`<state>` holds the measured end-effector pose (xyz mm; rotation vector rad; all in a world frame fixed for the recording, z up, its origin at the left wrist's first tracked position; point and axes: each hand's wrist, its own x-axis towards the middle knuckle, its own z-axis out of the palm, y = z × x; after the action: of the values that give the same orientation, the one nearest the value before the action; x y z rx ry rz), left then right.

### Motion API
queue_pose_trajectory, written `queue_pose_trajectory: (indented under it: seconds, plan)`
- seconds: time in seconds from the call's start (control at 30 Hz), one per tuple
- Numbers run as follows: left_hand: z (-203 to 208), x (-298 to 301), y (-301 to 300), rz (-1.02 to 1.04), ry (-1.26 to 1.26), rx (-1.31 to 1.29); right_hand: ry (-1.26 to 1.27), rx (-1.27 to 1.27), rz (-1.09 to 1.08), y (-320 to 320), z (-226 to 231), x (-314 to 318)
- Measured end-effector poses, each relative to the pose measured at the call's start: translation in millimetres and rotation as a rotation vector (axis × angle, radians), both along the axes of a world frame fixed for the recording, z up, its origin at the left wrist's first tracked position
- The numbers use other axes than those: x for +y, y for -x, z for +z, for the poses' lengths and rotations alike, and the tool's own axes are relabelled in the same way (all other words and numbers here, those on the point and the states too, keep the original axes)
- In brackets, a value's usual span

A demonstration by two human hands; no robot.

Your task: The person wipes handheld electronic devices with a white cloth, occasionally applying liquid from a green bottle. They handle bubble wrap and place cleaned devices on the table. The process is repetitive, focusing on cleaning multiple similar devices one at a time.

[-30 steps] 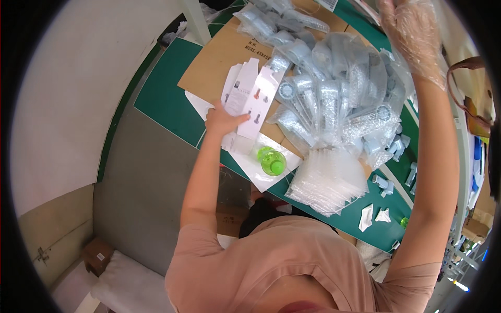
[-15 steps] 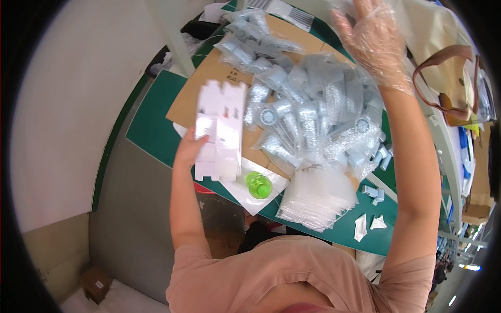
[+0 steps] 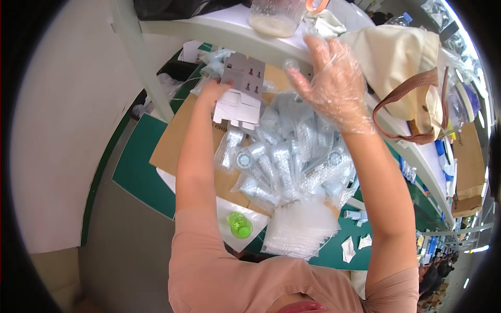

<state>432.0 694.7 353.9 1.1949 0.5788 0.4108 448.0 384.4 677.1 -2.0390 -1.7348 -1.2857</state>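
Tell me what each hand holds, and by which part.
Left hand: printed cardboard, by its left edge. Gloved right hand: open, nothing visibly held.

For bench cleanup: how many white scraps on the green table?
2: one scrap right of the bubble-bag stack, the other scrap just right of that. More may be hidden under the stack.

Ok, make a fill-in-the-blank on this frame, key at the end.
1. The left hand grips flat white-and-grey printed cardboard packaging by its ____ edge, as pictured.
2. The right hand wears a clear plastic ____.
3. The handles of the cream fabric bag are ____.
4. The translucent plastic bottle on the white sheet is ____.

Key: left; glove; brown; green.
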Motion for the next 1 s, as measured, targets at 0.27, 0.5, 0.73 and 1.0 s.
queue_pose_trajectory:
  seconds: [0.27, 0.5, 0.73, 1.0]
  plan:
    - [-20, 9, 15, 0.43, -0.77, 0.347, 0.066, 0.014, -0.081, 7, 2, -6]
    - [-61, -106, 292, 0.579, -0.444, 0.234, 0.017, 0.014, 0.015, 3, 0, -18]
    - [-125, -378, 547, 0.826, -0.153, 0.891, 0.183, 0.182, 0.122, 48, 15, -103]
    - [-64, -576, 434, 0.498, 0.039, 0.455, 0.125, 0.471, 0.536, 12, -181, -219]
